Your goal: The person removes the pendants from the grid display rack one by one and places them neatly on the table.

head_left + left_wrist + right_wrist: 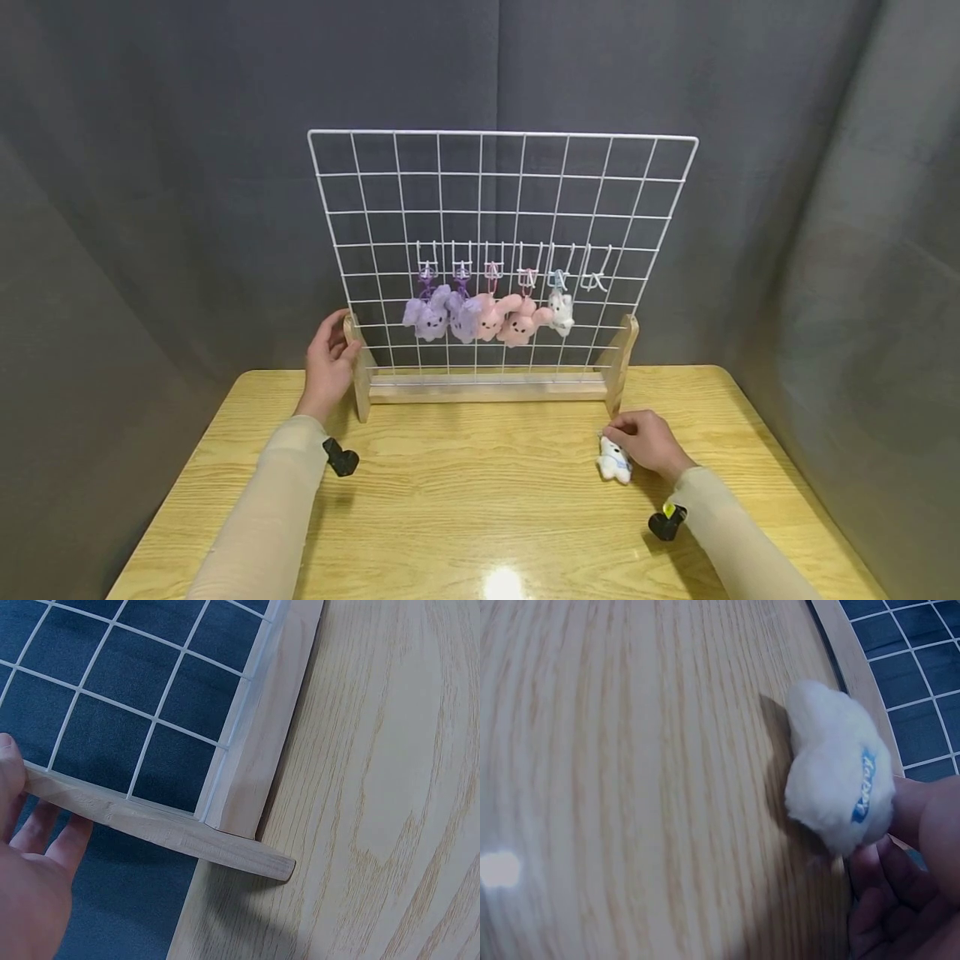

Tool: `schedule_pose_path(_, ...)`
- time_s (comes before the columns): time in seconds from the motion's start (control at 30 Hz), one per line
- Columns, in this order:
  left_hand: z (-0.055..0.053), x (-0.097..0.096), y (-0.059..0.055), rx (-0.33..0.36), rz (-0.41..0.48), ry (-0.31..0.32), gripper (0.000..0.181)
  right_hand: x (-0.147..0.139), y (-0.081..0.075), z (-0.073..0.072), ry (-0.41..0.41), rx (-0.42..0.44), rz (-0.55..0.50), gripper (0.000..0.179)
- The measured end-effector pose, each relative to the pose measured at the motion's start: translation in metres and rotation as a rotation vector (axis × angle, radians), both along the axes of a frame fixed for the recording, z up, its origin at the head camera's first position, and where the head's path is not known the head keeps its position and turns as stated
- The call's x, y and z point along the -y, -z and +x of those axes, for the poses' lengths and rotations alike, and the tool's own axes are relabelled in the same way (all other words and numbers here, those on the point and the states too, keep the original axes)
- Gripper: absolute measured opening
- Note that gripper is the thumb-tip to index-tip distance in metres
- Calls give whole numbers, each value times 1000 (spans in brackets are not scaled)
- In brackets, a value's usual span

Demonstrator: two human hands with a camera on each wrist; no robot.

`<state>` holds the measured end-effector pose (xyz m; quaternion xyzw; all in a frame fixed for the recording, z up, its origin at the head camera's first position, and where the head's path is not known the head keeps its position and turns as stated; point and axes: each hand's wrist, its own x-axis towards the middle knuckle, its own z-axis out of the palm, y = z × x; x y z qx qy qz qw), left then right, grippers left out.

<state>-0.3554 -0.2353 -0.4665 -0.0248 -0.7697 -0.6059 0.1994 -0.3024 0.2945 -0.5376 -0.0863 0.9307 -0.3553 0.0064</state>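
At the table's left, my left hand [327,367] grips the wooden side post [150,825] of a display rack, thumb on one side and fingers on the other. My right hand [651,442] is low at the right, in front of the rack's other side post [621,362]. It pinches a small white plush keychain [615,462] by its top end, just over the table. In the right wrist view the plush [840,765] shows a blue ribbon with white lettering; its face is turned away there.
A white wire grid [480,173] stands in the wooden base [487,392]. From its row of hooks hang purple plushes [429,318], pink plushes [519,327] and a white plush [560,314]. A further white hook [594,282] is at the row's right. Grey curtains [187,167] surround the wooden table [450,492].
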Motion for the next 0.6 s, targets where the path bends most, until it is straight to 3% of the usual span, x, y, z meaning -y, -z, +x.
schedule_pose_path(0.6,-1,1,1,0,2,1,59,-3,-7,2,2,37,-8,23)
